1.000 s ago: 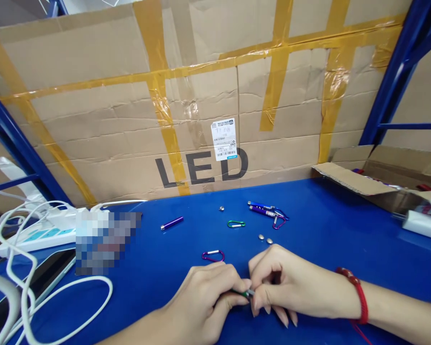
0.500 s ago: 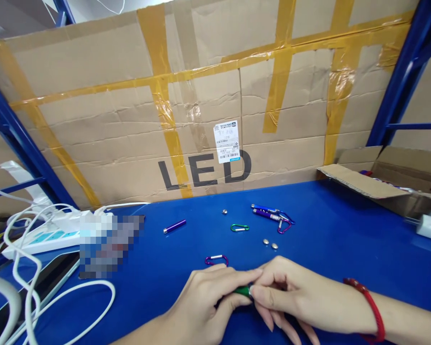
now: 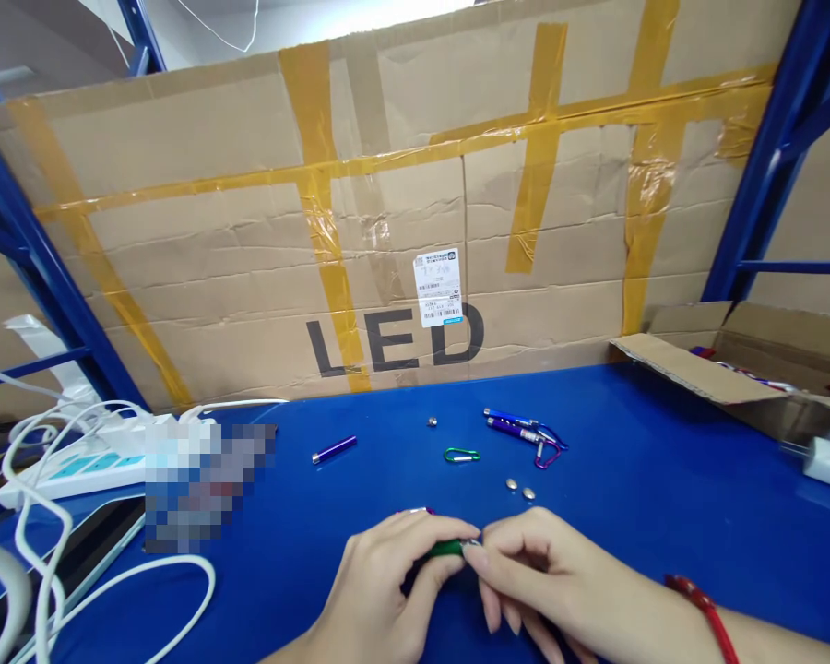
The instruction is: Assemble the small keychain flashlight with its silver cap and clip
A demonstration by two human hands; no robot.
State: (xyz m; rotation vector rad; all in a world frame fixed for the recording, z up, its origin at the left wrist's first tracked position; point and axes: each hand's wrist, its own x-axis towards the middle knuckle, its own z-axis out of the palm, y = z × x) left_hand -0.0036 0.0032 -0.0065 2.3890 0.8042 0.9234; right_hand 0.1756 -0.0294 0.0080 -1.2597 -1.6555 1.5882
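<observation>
My left hand (image 3: 385, 576) is wrapped round a slim green keychain flashlight (image 3: 446, 549), whose rear part is hidden in the palm. At its silvery end, the thumb and forefinger of my right hand (image 3: 550, 567) are pinched together; whether a separate small part is between them I cannot make out. A purple carabiner (image 3: 425, 510) is mostly hidden behind my left knuckles. Beyond my hands lie two button cells (image 3: 520, 489), a green carabiner (image 3: 461, 456) and a small metal cap (image 3: 432, 421). A purple flashlight tube (image 3: 335, 449) rests farther left.
Two blue and purple flashlights with carabiners (image 3: 515, 427) lie at the back right. An open cardboard box (image 3: 705, 369) stands at the right. White cables (image 3: 194, 563), a power strip (image 3: 87, 461) and a phone-like device (image 3: 76, 563) crowd the left. A large carton (image 3: 560, 304) walls off the back.
Both hands have shifted slightly left with the green flashlight, and the left hand now covers most of the purple carabiner. The camera view has tipped up a little.
</observation>
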